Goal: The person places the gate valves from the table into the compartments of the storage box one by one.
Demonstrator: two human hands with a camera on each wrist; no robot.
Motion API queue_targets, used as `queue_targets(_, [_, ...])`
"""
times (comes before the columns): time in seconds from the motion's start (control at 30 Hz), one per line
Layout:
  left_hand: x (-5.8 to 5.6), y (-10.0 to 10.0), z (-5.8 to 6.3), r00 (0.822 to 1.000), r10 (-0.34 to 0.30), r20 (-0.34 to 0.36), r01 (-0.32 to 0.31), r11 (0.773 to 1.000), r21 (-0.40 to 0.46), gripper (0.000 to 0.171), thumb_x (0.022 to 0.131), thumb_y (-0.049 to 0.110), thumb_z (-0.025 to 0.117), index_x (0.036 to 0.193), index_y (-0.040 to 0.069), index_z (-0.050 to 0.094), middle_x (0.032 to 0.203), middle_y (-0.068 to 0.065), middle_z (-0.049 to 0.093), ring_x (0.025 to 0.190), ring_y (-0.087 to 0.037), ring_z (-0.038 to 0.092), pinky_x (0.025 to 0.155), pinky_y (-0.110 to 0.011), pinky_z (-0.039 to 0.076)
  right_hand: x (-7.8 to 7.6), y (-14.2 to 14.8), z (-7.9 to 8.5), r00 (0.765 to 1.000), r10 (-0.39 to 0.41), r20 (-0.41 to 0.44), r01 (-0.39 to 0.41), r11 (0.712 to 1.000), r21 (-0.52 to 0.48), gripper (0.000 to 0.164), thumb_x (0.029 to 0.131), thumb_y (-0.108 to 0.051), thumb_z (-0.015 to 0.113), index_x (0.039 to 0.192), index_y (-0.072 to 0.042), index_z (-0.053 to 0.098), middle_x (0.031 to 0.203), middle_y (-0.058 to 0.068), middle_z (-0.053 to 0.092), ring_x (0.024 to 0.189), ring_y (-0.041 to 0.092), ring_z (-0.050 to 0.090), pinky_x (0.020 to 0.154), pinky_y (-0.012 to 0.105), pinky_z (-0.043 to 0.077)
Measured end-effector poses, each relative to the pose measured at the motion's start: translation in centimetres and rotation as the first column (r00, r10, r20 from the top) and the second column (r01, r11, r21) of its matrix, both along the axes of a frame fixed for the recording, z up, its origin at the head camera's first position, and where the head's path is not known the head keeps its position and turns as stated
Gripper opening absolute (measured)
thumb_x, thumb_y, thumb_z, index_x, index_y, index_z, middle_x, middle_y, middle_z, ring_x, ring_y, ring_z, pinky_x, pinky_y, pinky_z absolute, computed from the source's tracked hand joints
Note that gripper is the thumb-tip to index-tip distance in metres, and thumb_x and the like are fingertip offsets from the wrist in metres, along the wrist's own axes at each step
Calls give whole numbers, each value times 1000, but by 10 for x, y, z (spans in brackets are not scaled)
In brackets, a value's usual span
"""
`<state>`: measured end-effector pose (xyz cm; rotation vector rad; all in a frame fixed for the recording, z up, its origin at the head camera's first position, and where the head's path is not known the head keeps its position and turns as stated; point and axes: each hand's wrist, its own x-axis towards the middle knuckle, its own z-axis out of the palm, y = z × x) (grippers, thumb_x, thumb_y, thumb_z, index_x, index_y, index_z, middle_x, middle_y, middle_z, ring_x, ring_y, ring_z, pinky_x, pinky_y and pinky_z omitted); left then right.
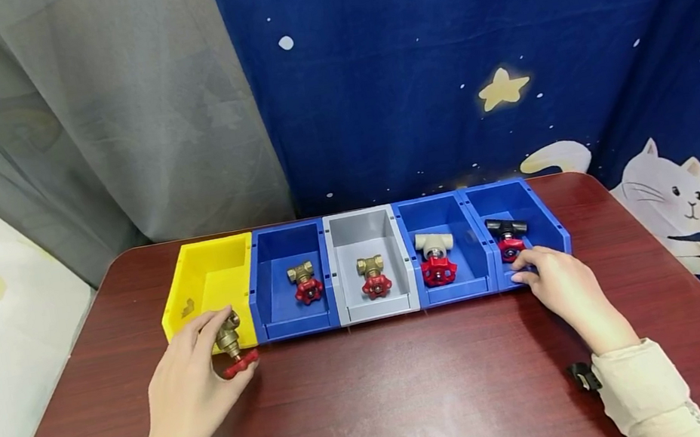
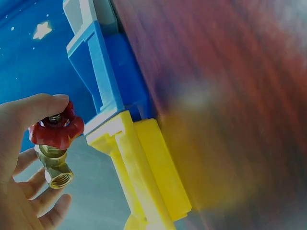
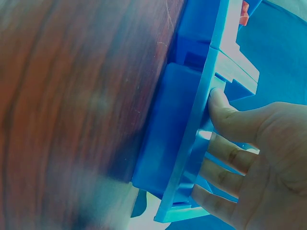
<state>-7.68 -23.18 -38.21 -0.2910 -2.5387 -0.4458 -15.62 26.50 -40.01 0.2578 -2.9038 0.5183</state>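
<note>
My left hand (image 1: 186, 378) holds a brass valve (image 1: 228, 338) with a red handwheel (image 2: 56, 132), close over the front of the yellow bin (image 1: 184, 279). In the left wrist view the thumb lies on the wheel and the fingers are behind the brass body. At the far right, my right hand (image 1: 563, 288) rests at the front rim of the end blue bin (image 1: 552, 236). Its thumb touches the rim, with the other fingers extended and spread beside it in the right wrist view. Inside that bin, just beyond the fingertips, lies a black valve (image 1: 506, 227) with a red wheel.
Between the end bins stand a blue bin (image 1: 285, 328) with a brass valve (image 1: 303, 279), a grey bin (image 1: 381, 308) with another brass valve (image 1: 373, 276), and a blue bin (image 1: 457, 290) with a cream valve (image 1: 436, 254). They line the table's (image 1: 378, 397) back edge, before a curtain (image 1: 412, 86).
</note>
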Motion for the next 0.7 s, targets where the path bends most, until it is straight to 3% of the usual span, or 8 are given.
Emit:
queue_targets(0.2, [-5, -7, 3, 1000, 5, -13, -4, 1000, 2, 79, 56, 18, 93, 127, 8, 61, 124, -12, 58, 120, -36, 52, 80, -54, 51, 0, 0, 0, 1000, -1, 0, 1, 1000, -3, 10, 86, -9, 76, 94, -7, 71, 97, 17, 68, 89, 40, 64, 78, 61, 51])
queue_targets(0.7, [-13, -17, -2, 995, -31, -90, 31, 999, -10, 78, 57, 9, 91, 128, 4, 61, 125, -15, 57, 108, -35, 53, 76, -51, 50, 0, 0, 1, 1000, 1, -5, -1, 1000, -5, 11, 86, -10, 76, 95, -6, 71, 102, 20, 68, 92, 42, 64, 80, 62, 51])
